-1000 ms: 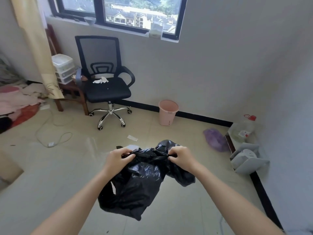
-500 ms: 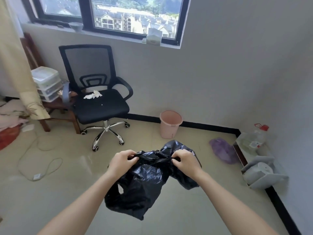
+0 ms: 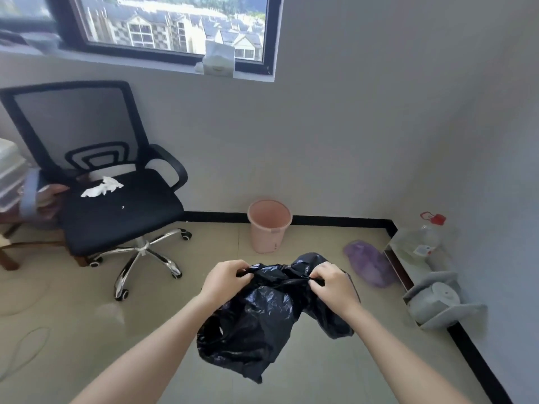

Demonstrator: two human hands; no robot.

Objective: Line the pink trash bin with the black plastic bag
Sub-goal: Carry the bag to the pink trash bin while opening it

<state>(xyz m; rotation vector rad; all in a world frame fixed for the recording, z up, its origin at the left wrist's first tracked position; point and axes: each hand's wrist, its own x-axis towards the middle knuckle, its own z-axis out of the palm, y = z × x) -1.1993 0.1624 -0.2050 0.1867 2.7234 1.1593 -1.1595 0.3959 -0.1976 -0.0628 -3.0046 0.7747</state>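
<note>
Both hands pinch the crumpled top edge of the black plastic bag (image 3: pixel 262 316) — left hand (image 3: pixel 224 282) at 9 o'clock of it, right hand (image 3: pixel 331 284) at 3, fingers curled tight on the plastic. Forearms reach forward, the bag hanging between them. The pink trash bin (image 3: pixel 269 225) stands unlined at 12 o'clock, against the wall — no writing legible.

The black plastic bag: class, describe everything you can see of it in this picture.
The black plastic bag is thin, glossy, crumpled film hanging limp in the air above the floor. The left hand and right hand pinch its bunched top edge. A handle loop shows at its lower left. It touches only the hands.
</note>
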